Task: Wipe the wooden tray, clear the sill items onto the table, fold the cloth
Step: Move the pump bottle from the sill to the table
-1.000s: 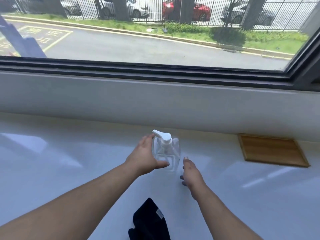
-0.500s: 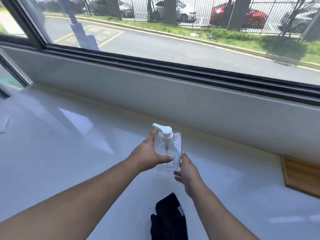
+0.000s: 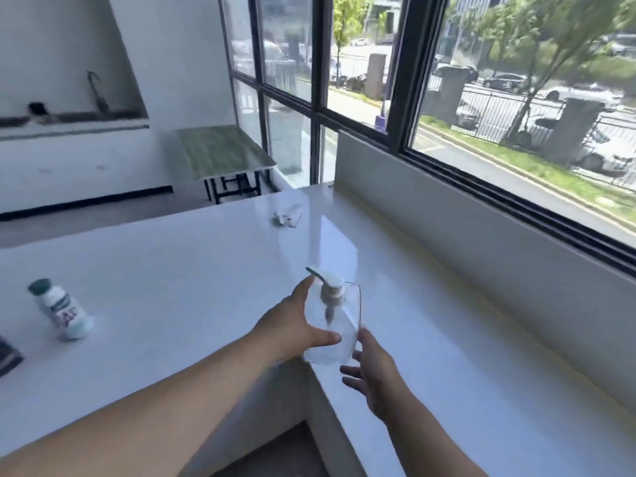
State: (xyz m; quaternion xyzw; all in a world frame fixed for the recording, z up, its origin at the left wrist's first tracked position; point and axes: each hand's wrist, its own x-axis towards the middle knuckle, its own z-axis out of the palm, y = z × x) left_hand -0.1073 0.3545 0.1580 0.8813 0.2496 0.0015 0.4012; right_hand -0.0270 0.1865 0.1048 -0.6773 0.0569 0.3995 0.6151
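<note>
- Fingers of my right hand (image 3: 373, 371) spread loose, just beside the base of the clear pump bottle (image 3: 335, 325).
- My left hand (image 3: 292, 330) grips that bottle, lifted over the white sill's (image 3: 430, 339) edge.
- Farther left, a small white bottle (image 3: 63, 309) stands on the white table (image 3: 155, 270).
- Crumpled wrappers (image 3: 287, 215) lie beyond.

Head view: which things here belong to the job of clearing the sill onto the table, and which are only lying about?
Belong to the job:
- clear pump bottle, held by the left hand
- right hand, open beside the bottle
- white sill
- white table

Lying about:
- small white bottle with green cap
- crumpled white item, too blurred to name
- green folding table
</note>
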